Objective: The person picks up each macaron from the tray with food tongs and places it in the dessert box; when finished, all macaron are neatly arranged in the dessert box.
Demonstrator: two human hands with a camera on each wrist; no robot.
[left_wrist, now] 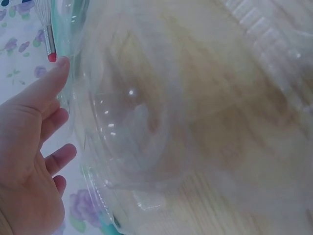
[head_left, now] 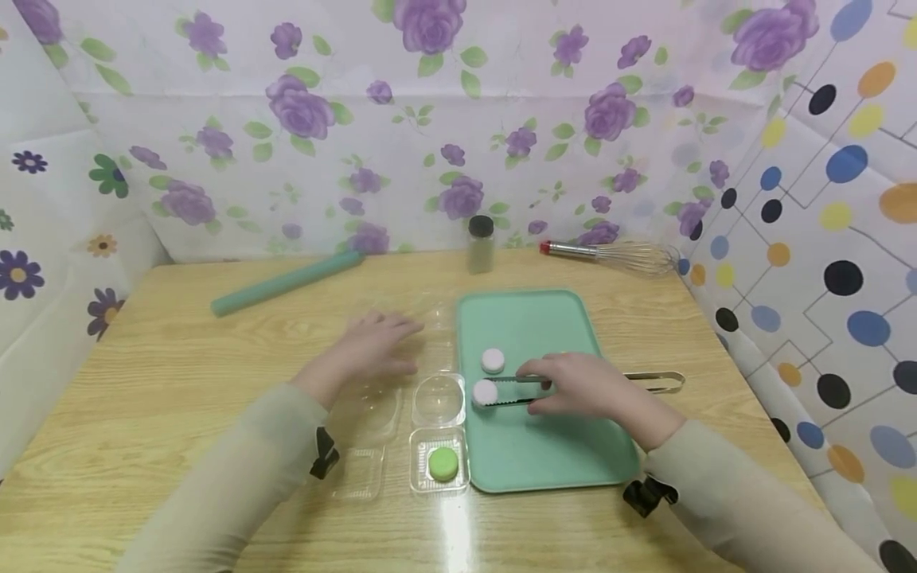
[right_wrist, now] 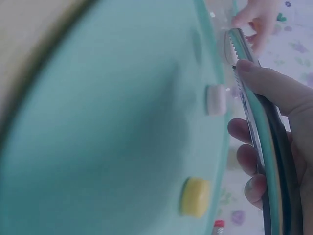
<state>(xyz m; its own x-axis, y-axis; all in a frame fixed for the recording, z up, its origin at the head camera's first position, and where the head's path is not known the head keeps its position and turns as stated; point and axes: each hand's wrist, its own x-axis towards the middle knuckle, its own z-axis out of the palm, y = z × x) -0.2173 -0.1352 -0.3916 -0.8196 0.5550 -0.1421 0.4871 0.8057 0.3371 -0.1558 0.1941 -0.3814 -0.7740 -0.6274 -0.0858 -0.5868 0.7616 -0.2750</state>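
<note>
My right hand [head_left: 580,390] holds metal tongs [right_wrist: 266,137], whose tips pinch a pale pink macaron [head_left: 485,394] above the left side of a green tray [head_left: 552,458]. A second pale macaron [head_left: 493,360] lies on the tray just behind it. On the tray near the right hand is a yellow macaron [right_wrist: 195,197], mostly hidden in the head view. My left hand [head_left: 372,350], blurred, has its fingers spread over clear plastic boxes [head_left: 368,414] and grips nothing. A green macaron [head_left: 443,463] sits in the base of an open clear box [head_left: 419,477] left of the tray.
A green rolling pin [head_left: 286,284] lies at the back left. A jar [head_left: 481,247] with a black lid stands at the back by the wall, and a whisk [head_left: 616,253] lies to its right. More clear plastic [head_left: 435,314] lies behind the open box.
</note>
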